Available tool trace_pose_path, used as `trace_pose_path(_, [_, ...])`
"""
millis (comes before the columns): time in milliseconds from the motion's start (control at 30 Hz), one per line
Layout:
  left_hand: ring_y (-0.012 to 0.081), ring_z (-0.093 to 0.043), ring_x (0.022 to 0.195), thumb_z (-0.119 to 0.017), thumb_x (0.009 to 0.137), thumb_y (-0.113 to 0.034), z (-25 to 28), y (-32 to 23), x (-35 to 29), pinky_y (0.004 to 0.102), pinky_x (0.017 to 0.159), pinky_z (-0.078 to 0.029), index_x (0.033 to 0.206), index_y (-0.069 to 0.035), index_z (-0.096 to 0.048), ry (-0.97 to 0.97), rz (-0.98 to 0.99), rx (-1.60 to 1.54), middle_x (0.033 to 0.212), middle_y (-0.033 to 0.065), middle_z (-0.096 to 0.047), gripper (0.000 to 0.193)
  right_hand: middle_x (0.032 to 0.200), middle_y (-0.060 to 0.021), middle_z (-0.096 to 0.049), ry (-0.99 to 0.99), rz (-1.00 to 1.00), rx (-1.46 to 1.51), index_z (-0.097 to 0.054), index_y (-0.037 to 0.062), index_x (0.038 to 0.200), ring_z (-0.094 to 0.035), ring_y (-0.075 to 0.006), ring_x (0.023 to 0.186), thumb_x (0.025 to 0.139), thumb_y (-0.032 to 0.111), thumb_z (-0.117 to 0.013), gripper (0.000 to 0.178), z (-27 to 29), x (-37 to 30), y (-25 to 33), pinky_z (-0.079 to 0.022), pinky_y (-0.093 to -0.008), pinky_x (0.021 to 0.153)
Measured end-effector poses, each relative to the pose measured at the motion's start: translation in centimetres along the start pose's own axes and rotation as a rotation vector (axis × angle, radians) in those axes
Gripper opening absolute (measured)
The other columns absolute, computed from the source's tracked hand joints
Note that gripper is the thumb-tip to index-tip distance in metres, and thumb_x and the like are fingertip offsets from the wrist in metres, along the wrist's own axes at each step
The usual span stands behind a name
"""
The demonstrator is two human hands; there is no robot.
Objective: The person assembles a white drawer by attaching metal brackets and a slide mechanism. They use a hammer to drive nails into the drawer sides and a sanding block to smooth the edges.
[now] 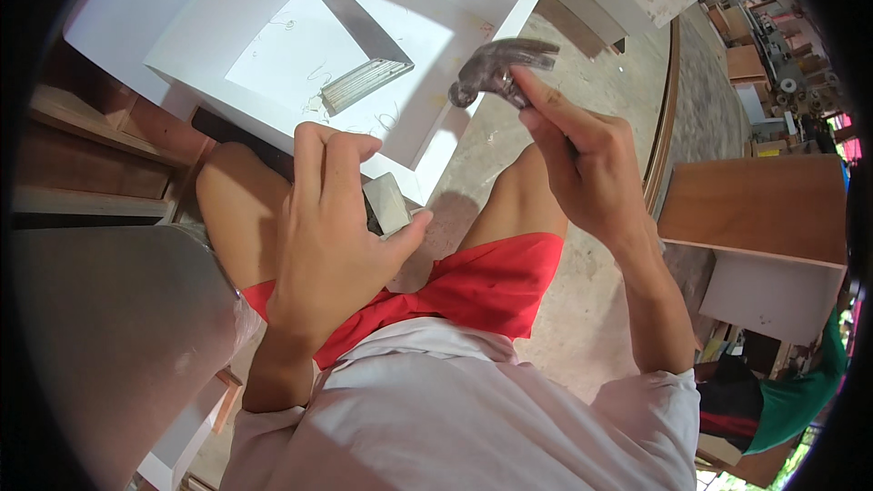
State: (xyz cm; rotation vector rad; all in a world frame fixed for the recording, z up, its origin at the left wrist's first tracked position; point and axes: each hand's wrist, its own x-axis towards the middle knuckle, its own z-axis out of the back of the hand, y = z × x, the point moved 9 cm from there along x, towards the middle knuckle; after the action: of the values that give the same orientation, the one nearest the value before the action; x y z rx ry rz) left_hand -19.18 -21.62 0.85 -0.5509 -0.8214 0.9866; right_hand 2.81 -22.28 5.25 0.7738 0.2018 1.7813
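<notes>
Two hands are positioned at the drawer (273,64). Left hand (332,214): fingers partly curled, thumb bearing on the block (391,203) held just beside the drawer's near corner. Right hand (587,159): fingers closed on the hammer (496,71) just below its head, near the right edge. The square (366,29) lies inside the drawer, stock toward the near edge.

Concrete floor (582,327) runs past a brown wooden cabinet (755,205) toward heaped clutter (784,73), daylight (804,451) edging the right.
</notes>
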Motion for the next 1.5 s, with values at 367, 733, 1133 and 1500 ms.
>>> trace_pose_path(367, [0.0110,-0.041,0.078,-0.077,0.098,-0.029,9.5,9.7,3.2,0.0270,0.072,-0.038,0.081,-0.006,-0.049,-0.509,0.380,-0.352,0.079,-0.0037,-0.045,0.040,0.085,-0.0178,-0.070,0.192,0.080,-0.011,-0.073,0.0018,0.131,-0.060,-0.0238,0.064,0.096,-0.008,-0.069,0.036,-1.9,-3.2,5.9,-0.048,-0.0298,0.060])
trace_pose_path(733, [0.0144,-0.058,0.094,-0.076,0.094,-0.055,22.8,24.8,12.2,0.0350,0.087,-0.051,0.129,-0.005,-0.076,-0.831,0.469,0.470,0.096,0.0018,-0.067,0.061,0.106,-0.0228,-0.078,0.286,0.041,0.006,-0.069,-0.0053,0.135,-0.075,-0.0238,0.082,0.099,-0.005,-0.067,0.035,-4.1,0.9,7.9,-0.055,-0.0272,0.077])
trace_pose_path(1133, [0.0189,-0.059,0.087,-0.067,0.103,-0.043,19.1,29.5,12.2,0.0363,0.068,-0.050,0.111,0.001,-0.074,-0.475,0.615,-0.221,0.096,0.0064,-0.068,0.045,0.108,-0.0226,-0.079,0.159,0.217,0.004,-0.070,0.0028,0.141,-0.071,-0.0143,0.081,0.102,0.000,-0.068,0.039,-8.1,6.7,9.4,-0.055,-0.0267,0.076])
trace_pose_path(1500, [0.0275,-0.066,0.101,-0.065,0.105,-0.039,19.1,26.9,11.4,0.0419,0.082,-0.054,0.129,0.010,-0.069,-0.481,0.508,-0.248,0.112,0.0183,-0.072,0.055,0.115,-0.0175,-0.080,0.191,0.306,-0.009,-0.071,0.0054,0.141,-0.065,-0.0071,0.087,0.106,0.006,-0.066,0.035,-11.3,11.4,12.1,-0.054,-0.0249,0.083])
